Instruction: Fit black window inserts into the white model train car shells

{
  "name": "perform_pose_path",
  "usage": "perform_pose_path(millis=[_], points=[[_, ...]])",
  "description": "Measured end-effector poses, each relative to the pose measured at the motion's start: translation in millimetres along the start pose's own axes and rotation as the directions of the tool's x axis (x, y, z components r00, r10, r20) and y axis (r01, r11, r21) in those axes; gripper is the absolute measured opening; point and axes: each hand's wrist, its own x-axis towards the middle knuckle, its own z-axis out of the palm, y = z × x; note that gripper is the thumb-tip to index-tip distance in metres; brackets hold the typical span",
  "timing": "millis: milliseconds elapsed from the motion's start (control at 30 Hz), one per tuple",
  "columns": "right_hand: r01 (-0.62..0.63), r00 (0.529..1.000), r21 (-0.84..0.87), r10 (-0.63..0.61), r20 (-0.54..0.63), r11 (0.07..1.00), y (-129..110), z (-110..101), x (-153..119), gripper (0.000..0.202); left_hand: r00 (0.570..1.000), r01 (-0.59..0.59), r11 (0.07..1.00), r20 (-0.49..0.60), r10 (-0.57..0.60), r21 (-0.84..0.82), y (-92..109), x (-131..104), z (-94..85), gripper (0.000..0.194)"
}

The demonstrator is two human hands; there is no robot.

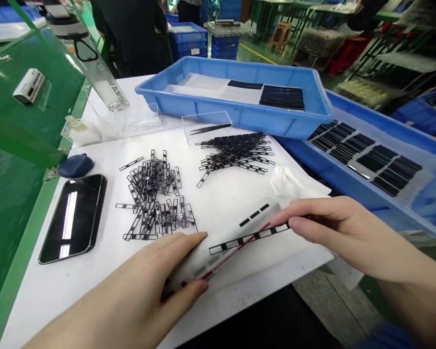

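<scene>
My left hand [167, 281] is wrapped round the lower end of a pale roll with red printing [225, 259], thumb and forefinger on either side of it. A black ladder-like frame strip [249, 238] lies across the roll. At the strip's right end my right hand [323, 225] pinches with thumb and forefinger. Short black bars [254, 214] show on a whitish sheet by the roll. Loose frame strips form one pile [152, 194] beyond my left hand and a darker pile [236, 152] further back.
A phone [72, 218] and a dark blue object [75, 166] lie at the left. White cloth [294, 182] sits near two blue trays [236, 109] [432, 194]. Behind are a clear bottle [109, 87], a small clear box [207, 128] and a person in dark clothes [131, 34].
</scene>
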Motion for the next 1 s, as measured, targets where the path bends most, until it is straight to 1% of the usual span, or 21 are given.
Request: perform_pose_path(millis=[100, 200, 300, 367, 467, 600, 700, 767, 833, 900, 1000], points=[[-0.045, 0.995, 0.051, 0.04, 0.092, 0.998, 4, 2, 4, 0.03, 0.994, 0.057, 0.996, 0.1, -0.051, -0.068, -4, 6, -12.8, 0.045], [-0.04, 0.997, 0.076, 0.034, 0.074, 0.996, 7, 5, 9, 0.026, 0.985, 0.094, 0.986, 0.154, -0.072, -0.14, -3, 14, -21.2, 0.048], [-0.033, 0.996, 0.047, 0.029, 0.082, 0.998, 10, 7, 12, 0.024, 0.973, 0.146, 0.97, 0.203, -0.106, -0.194, -1, 21, -24.9, 0.049], [-0.016, 0.996, 0.012, 0.014, 0.094, 1.0, 11, 7, 13, 0.024, 0.973, 0.158, 0.961, 0.204, -0.112, -0.227, -1, 22, -24.9, 0.049], [0.009, 0.997, -0.017, -0.007, 0.083, 1.0, 11, 7, 12, 0.025, 0.98, 0.134, 0.951, 0.181, -0.085, -0.278, -7, 20, -22.7, 0.049], [0.043, 0.997, 0.05, -0.046, 0.058, 0.998, 11, 5, 10, 0.019, 0.974, 0.141, 0.934, 0.216, -0.072, -0.328, -13, 17, -21.3, 0.051], [0.098, 0.994, 0.059, -0.101, 0.047, 0.993, 13, 2, 8, 0.013, 0.977, 0.12, 0.941, 0.203, -0.056, -0.317, -11, 19, -22.1, 0.05], [0.068, 0.997, 0.08, -0.071, 0.037, 0.994, 16, -1, 5, 0.014, 0.98, 0.115, 0.948, 0.188, -0.06, -0.298, -9, 21, -22.9, 0.049], [-0.012, 1.0, 0.145, 0.009, 0.022, 0.989, 21, -4, 3, 0.016, 0.979, 0.123, 0.946, 0.192, -0.067, -0.301, -7, 22, -23.9, 0.049], [-0.07, 0.998, 0.218, 0.069, 0.014, 0.973, 25, -6, 1, 0.016, 0.973, 0.146, 0.938, 0.218, -0.079, -0.313, -5, 23, -25.1, 0.049], [-0.063, 0.998, 0.305, 0.065, 0.003, 0.95, 27, -6, 1, 0.014, 0.973, 0.156, 0.942, 0.212, -0.094, -0.298, -5, 22, -26.6, 0.049]])
